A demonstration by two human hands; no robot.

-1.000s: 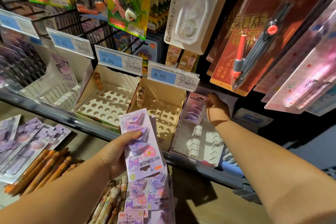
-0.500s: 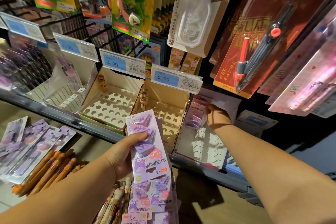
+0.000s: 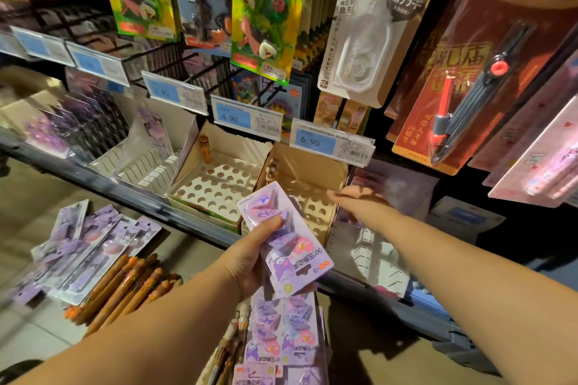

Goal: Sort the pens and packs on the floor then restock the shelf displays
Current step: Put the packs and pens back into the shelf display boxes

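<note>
The purple pack [image 3: 297, 259] was clamped in the left hand [image 3: 250, 262], thumb curled over its front, just before the shelf edge and above more of the same packs [image 3: 281, 334] lying on the floor. Half a second earlier the right hand [image 3: 353, 198] had been deep at the back of the white slotted tray [image 3: 369, 256], against the packs standing there [image 3: 375, 184]; now it had come away and swung left over the brown holed box [image 3: 312, 178]. It was smeared by motion, fingers seemingly stretched out and carrying nothing. That read as one pack set down and the hand returning for the next. Most tray slots stood bare, and the orange pens [image 3: 125, 287] lay unsorted on the floor beside flat purple pen packs [image 3: 90, 244]
</note>
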